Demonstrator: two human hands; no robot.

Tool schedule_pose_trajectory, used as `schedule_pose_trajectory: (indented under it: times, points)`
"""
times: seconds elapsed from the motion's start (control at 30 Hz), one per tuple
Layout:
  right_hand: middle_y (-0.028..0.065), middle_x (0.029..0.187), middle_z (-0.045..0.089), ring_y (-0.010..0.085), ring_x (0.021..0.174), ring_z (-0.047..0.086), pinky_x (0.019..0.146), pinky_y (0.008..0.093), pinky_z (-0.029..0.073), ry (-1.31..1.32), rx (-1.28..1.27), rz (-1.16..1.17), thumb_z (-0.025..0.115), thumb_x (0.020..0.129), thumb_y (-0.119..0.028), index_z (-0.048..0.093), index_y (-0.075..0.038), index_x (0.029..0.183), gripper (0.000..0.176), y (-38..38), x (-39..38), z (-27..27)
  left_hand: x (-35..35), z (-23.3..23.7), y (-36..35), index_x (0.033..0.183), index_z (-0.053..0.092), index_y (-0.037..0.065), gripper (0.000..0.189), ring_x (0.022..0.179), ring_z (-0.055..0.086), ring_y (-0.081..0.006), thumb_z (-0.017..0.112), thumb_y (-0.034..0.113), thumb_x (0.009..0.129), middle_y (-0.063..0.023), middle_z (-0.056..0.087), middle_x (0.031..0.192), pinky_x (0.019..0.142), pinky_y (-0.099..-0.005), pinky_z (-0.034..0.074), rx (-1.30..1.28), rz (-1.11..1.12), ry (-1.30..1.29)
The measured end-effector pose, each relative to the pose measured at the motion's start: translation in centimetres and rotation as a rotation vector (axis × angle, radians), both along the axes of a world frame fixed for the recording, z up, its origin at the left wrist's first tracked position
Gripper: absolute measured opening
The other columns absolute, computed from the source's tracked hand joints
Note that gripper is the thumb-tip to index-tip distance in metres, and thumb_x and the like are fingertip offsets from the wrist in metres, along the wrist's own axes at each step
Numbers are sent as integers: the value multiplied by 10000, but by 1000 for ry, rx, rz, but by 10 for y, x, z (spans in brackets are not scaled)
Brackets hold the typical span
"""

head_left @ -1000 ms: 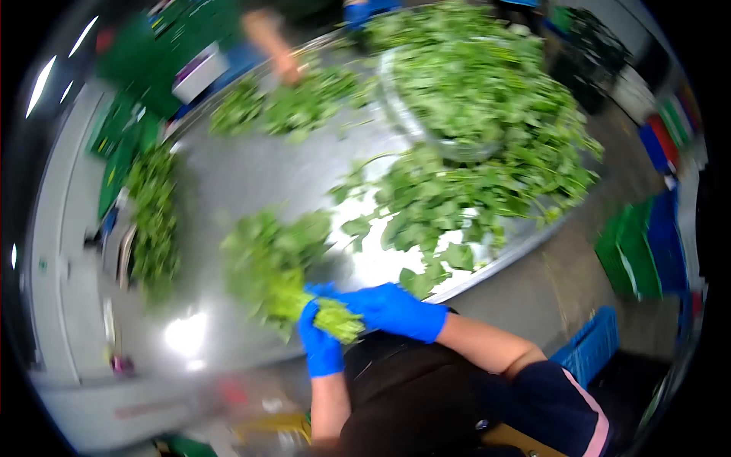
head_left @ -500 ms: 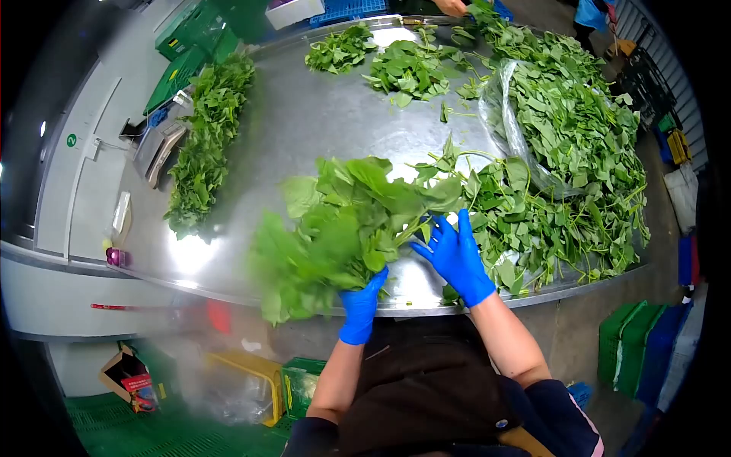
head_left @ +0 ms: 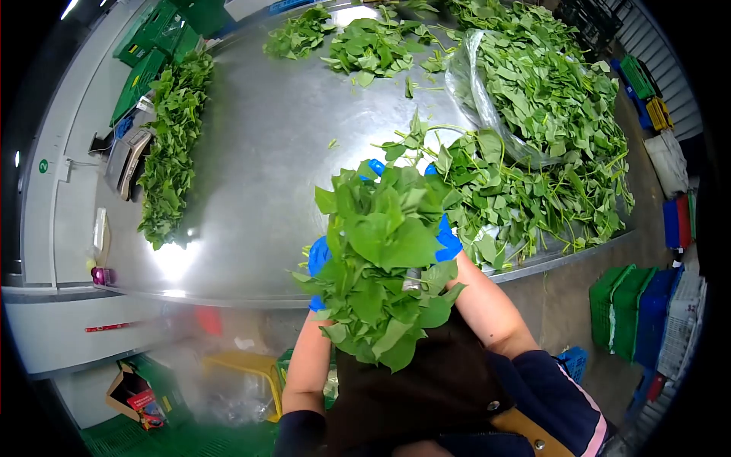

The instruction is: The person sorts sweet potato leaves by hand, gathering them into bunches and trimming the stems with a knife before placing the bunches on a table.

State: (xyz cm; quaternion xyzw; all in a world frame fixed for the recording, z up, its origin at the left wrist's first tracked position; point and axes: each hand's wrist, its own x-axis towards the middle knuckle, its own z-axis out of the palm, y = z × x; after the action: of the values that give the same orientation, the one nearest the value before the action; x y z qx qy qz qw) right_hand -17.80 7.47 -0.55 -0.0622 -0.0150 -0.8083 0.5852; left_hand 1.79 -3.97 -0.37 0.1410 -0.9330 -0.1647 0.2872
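Leafy bunch (head_left: pixel 381 251), held up at near edge of bench (head_left: pixel 259 152), in front of dark apron (head_left: pixel 403 404). Head view: left grip (head_left: pixel 318 259) and right grip (head_left: pixel 448 242) both clamped around bunch from either side, gloved in blue, fingers mostly hidden by leaves. Bench broad, smooth metal, white glare patches. On right side, big loose heap of greens (head_left: pixel 548 91), crumpled clear plastic (head_left: pixel 472 84) along its edge. On left, long row of greens (head_left: pixel 175 152); smaller piles (head_left: pixel 373 49) toward far side. Room: pale wall at left, grey floor (head_left: pixel 552 305), green crates (head_left: pixel 613 308) and blue crate (head_left: pixel 656 320) at right. Writing: "2" on round green sign (head_left: pixel 43 165); print on red packet (head_left: pixel 145 407), too small to read. Materials: broad pointed leaves, thin pale stems, crinkly film, rigid plastic crates, cardboard carton (head_left: pixel 122 392) with open top.
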Motion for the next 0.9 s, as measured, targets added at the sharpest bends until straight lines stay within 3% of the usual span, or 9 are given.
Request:
schedule_pose_trajectory:
  times: [0.3,0.53,0.67,0.7,0.9]
  points:
    - [95,1227,519,218,1092,498,964,370,395,381,238,-170,339,956,-433,447,-79,1285,495,18,-15,-4,-17,0,-18,1077,565,100,381,950,531,-264,663,150,713,-72,558,1037,846,-401,417,-109,-91,-47]
    - [91,1211,527,212,1082,506,953,366,403,826,398,-308,337,952,-454,456,-81,1274,507,22,-23,-11,-28,4,-18,1062,570,129,370,949,525,-270,658,173,705,-64,554,1040,850,-403,402,-96,-123,-51]
    - [89,1201,531,210,1075,510,948,364,407,1065,462,-377,336,949,-466,462,-82,1268,514,27,-24,-14,-31,1,-22,1068,571,127,395,912,540,-260,650,184,686,-54,556,1027,839,-405,402,-160,-173,-62]
    - [89,1199,532,209,1074,511,946,363,408,1105,476,-386,336,949,-469,463,-82,1266,516,28,-23,-14,-34,18,-17,1065,575,126,395,901,544,-256,647,187,682,-50,558,1022,834,-407,403,-162,-186,-26]
    - [86,1185,539,204,1065,518,938,360,414,1248,508,-422,334,945,-487,471,-84,1257,528,33,-24,-14,-37,16,-17,1023,601,133,365,792,549,-225,643,202,667,-20,567,895,752,-374,407,-95,-169,-48]
